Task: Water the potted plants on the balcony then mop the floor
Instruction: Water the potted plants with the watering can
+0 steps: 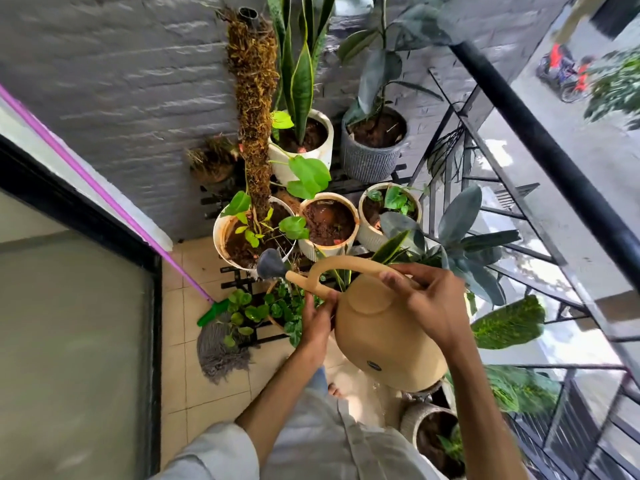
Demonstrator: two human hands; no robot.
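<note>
Grey painted brick (121, 84) formed the back wall of a narrow balcony, with pale beige floor tiles (180, 341) below and a black metal railing (540, 140) running along the right side, a sunlit street visible beyond it. Against the wall stood a black tiered plant stand (239, 277) crowded with pots.

A tan watering can (384, 337) was held over the plants at the centre of the view, tilted forward. Its long curved handle arched over the top, and its spout ended in a grey sprinkler head (272, 264) that hung just beside the rim of a white pot with a moss pole (242, 237). The right hand (433, 303) was curled around the rear part of the handle, gripping it from above. The left hand (317, 322) was at the front of the can, its fingers against the body where the spout joins; whether they curled around the spout or only steadied it could not be told.

Beyond the can sat a cream ribbed pot of wet brown soil (327, 223) and another cream pot with small green leaves (389, 209). Higher up were a white pot with a snake plant (301, 140) and a grey ribbed pot with a rubber plant (374, 147). Low leafy plants spread beneath the left hand.

At the left, a mop (221, 351) rested with its grey string head on the tiles, well apart from both hands, its purple handle leaning up toward a dark-framed glass door (69, 306). The person wore a pale long-sleeved shirt (311, 445).
</note>
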